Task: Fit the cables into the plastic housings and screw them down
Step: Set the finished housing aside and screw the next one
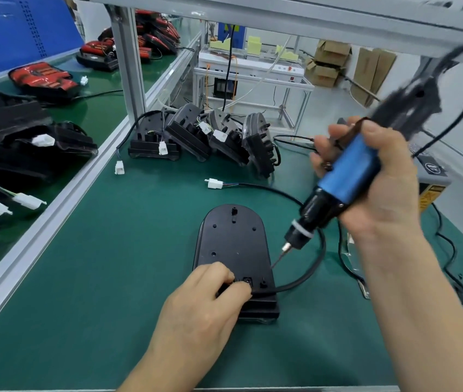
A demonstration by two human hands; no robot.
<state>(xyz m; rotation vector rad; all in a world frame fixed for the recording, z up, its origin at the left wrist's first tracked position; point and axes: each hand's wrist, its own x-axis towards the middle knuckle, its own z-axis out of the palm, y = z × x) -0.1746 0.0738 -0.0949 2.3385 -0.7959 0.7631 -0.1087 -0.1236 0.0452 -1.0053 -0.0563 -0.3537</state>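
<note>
While the left hand [204, 301] is pinching the cable [295, 284] into the housing [233, 239] with curled fingers, the right hand [380, 190] is fist-gripping the screwdriver [349, 172], aiming its bit in.

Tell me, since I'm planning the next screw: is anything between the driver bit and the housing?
Nothing visible. The screwdriver bit hangs at the right edge of the housing; the left hand holds its near end.

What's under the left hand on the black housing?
The left hand rests on the near end of the housing. Beside its fingertips a square socket shows, and the black cable leaves to the right. Whatever lies beneath the fingers is covered.
</note>
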